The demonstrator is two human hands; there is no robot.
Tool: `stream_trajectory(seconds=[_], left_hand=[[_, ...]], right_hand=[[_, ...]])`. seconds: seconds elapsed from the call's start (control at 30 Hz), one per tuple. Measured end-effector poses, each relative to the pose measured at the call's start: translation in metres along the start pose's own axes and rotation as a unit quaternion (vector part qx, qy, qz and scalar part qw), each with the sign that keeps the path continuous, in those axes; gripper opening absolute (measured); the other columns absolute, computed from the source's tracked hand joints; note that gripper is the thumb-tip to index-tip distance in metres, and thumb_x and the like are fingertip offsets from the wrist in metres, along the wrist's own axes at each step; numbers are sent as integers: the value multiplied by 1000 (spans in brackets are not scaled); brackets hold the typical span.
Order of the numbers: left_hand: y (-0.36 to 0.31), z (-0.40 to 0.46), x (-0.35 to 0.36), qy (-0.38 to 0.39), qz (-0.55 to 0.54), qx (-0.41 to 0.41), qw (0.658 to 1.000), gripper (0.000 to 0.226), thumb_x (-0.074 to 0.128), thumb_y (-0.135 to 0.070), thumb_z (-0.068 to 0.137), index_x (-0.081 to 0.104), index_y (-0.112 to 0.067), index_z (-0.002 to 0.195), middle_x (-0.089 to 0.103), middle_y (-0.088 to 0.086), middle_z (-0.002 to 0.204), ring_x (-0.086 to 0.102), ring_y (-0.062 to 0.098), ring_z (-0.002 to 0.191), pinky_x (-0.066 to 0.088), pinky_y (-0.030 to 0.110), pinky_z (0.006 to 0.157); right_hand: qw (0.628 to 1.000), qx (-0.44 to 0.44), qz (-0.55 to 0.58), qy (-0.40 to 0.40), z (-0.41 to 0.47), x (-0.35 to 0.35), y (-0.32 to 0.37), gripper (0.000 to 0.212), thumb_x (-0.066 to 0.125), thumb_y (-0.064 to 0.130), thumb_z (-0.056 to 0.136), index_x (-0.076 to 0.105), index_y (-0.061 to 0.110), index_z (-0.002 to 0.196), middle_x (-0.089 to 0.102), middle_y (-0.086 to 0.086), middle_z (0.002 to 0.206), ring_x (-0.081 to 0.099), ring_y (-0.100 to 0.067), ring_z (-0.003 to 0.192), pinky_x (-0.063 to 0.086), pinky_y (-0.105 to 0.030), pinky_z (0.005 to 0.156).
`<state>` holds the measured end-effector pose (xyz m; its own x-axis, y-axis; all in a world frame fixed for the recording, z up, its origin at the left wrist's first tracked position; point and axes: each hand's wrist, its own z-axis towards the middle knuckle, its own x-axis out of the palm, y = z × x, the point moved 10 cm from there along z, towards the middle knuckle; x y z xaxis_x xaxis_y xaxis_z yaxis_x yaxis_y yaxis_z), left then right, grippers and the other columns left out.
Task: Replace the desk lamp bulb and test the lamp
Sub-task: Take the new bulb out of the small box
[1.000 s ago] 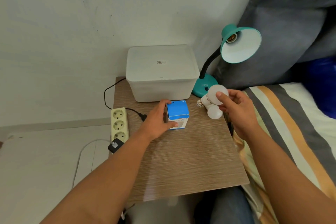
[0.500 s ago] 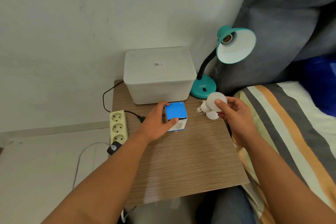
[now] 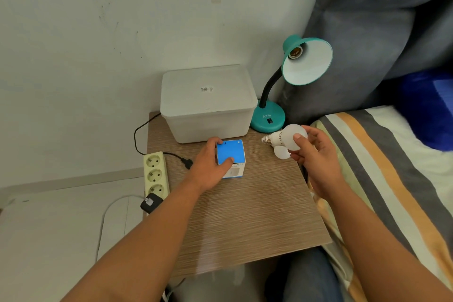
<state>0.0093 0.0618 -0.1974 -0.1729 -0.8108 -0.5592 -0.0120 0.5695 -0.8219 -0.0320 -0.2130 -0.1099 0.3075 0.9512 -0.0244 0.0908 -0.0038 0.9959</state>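
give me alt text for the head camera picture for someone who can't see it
A right hand holds a white bulb above a second bulb on a wooden table, while the left hand grips a blue box. Behind stands a teal desk lamp, its socket empty.

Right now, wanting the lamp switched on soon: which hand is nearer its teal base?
Right. The right hand, holding a bulb, is just in front of the lamp base; the left hand grips the blue box, farther left.
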Motion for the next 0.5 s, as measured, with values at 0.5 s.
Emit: stream_trajectory(seconds=[0.5], left_hand=[[-159,48,-25,-79,77,198,974,77,70,-37,81,29,-36,145,44,-5,138,47,17,122,44,39,103]], right_hand=[[982,-131,-26,-133,41,-19,77,56,80,27,73,43,49,110,50,46,96,58,18,89,48,-6,61]])
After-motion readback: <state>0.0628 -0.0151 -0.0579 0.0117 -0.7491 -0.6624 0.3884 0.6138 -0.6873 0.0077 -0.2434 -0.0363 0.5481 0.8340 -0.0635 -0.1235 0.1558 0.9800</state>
